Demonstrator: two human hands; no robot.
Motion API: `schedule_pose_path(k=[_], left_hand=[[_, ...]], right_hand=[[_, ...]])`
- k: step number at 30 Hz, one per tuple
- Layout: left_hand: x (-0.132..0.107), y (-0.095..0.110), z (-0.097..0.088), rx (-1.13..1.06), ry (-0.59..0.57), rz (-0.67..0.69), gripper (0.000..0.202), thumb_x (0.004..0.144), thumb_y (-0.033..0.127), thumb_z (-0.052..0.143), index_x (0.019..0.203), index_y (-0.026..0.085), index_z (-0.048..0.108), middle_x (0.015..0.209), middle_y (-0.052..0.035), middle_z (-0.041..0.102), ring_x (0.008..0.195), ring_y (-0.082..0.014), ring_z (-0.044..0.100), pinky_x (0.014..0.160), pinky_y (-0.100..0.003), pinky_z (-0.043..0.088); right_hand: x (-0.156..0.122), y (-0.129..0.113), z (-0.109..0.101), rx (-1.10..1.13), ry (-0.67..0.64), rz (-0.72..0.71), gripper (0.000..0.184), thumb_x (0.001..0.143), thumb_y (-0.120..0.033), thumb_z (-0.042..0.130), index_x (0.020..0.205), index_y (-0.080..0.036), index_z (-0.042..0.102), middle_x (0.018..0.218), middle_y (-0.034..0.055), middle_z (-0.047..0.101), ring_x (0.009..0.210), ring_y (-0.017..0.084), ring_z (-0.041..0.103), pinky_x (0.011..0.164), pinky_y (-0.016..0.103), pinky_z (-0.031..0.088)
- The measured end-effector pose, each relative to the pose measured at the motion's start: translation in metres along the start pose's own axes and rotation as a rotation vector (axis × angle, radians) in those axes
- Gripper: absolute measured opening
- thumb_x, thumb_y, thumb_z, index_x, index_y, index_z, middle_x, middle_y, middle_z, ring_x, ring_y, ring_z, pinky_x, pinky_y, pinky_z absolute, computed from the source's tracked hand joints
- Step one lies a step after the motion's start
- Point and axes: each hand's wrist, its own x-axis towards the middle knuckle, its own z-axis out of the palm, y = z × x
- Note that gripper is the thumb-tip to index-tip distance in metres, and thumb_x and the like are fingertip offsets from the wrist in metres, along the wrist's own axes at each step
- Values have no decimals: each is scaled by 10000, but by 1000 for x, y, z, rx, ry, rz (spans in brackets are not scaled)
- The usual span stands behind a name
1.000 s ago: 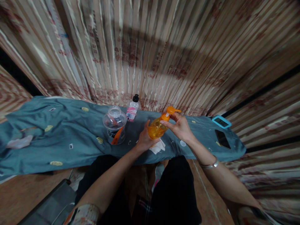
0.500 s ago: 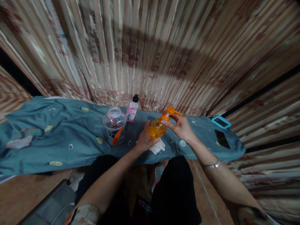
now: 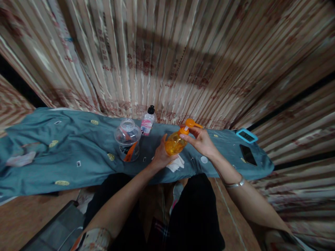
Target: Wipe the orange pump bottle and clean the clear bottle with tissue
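My left hand [image 3: 160, 156] is wrapped round the body of an orange pump bottle [image 3: 175, 143], held tilted just above a blue-green cloth-covered table [image 3: 78, 146]. The fingers of my right hand [image 3: 200, 140] are closed on the bottle's orange pump head [image 3: 190, 124] at the collar. A white crumpled tissue [image 3: 176, 164] lies on the cloth right under the bottle. To the left stand an open clear plastic jar [image 3: 127, 138] with an orange mark and a small clear bottle with a black cap and pink label [image 3: 147, 122].
A black phone [image 3: 248, 154] and a blue-framed device [image 3: 246, 135] lie at the table's right end. A small white round cap [image 3: 204, 159] sits near my right wrist. Striped curtains [image 3: 167, 59] hang close behind the table. My dark-clothed legs [image 3: 193, 216] are below.
My right fingers have shifted slightly on the pump head, which sits a little lower. Bottle, left hand and the other things stay where they were.
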Motion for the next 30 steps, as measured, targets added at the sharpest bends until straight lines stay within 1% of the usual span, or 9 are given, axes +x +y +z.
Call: schedule_pose_path(k=[3, 6, 10, 14, 17, 21, 25, 27, 30], left_hand=[[0, 1, -1, 3, -4, -12, 1067, 633, 273, 855, 1540, 266, 292, 1445, -118, 598, 1313, -356, 605, 1136, -560, 479], [0, 1, -1, 4, 0, -9, 1079, 625, 274, 868, 1539, 247, 296, 1425, -120, 613, 1300, -351, 614, 1130, -547, 490], [-1, -2, 1, -19, 5, 0, 1060, 638, 280, 867, 1536, 249, 306, 1406, -126, 626, 1264, -351, 639, 1105, -563, 507], [0, -3, 1, -41, 12, 22, 1054, 626, 272, 866, 1530, 252, 324, 1453, -141, 588, 1312, -363, 605, 1119, -593, 484], [0, -2, 1, -23, 19, 19, 1053, 614, 283, 871, 1522, 251, 337, 1433, -141, 604, 1288, -367, 623, 1111, -603, 487], [1, -3, 1, -16, 13, 20, 1039, 623, 302, 858, 1518, 244, 333, 1403, -132, 625, 1247, -352, 651, 1091, -576, 515], [1, -6, 3, -9, 21, 29, 1054, 613, 306, 859, 1522, 242, 330, 1435, -137, 601, 1274, -363, 629, 1106, -566, 506], [2, -6, 3, -5, 18, 24, 1058, 614, 294, 857, 1527, 225, 328, 1437, -149, 597, 1281, -365, 625, 1115, -554, 501], [2, -5, 3, 4, 18, 14, 1063, 611, 276, 859, 1527, 222, 322, 1473, -151, 567, 1313, -365, 603, 1127, -545, 492]], right_hand=[[1, 8, 5, 13, 59, 28, 602, 700, -738, 788, 974, -205, 729, 1047, 91, 746, 1012, 305, 698, 998, 469, 514], [0, 9, 6, 25, 98, 46, 611, 670, -716, 823, 984, -202, 719, 1041, 95, 742, 997, 299, 698, 987, 460, 521], [-4, 1, 2, 76, 29, 19, 616, 657, -690, 848, 1022, -207, 727, 1100, 84, 732, 1056, 287, 688, 995, 427, 521], [-3, -1, -1, 116, 7, 14, 583, 690, -690, 826, 1005, -205, 752, 1113, 87, 733, 1095, 288, 678, 1036, 440, 495], [-1, 6, 4, 137, 63, 27, 573, 677, -659, 848, 1002, -198, 747, 1072, 87, 742, 1049, 278, 689, 1006, 433, 514], [-1, 13, 9, 152, 145, 46, 597, 643, -585, 898, 1054, -190, 722, 1062, 81, 745, 1017, 267, 697, 970, 417, 531], [-4, 7, 6, 166, 112, 27, 604, 633, -527, 918, 1105, -205, 722, 1121, 60, 739, 1065, 250, 687, 1013, 396, 507], [-5, 3, 4, 173, 82, 19, 598, 641, -541, 908, 1109, -213, 731, 1142, 55, 736, 1086, 247, 682, 1019, 386, 504], [-5, 2, 3, 175, 59, 26, 533, 679, -600, 865, 1030, -213, 758, 1087, 56, 748, 1050, 247, 693, 974, 379, 528]])
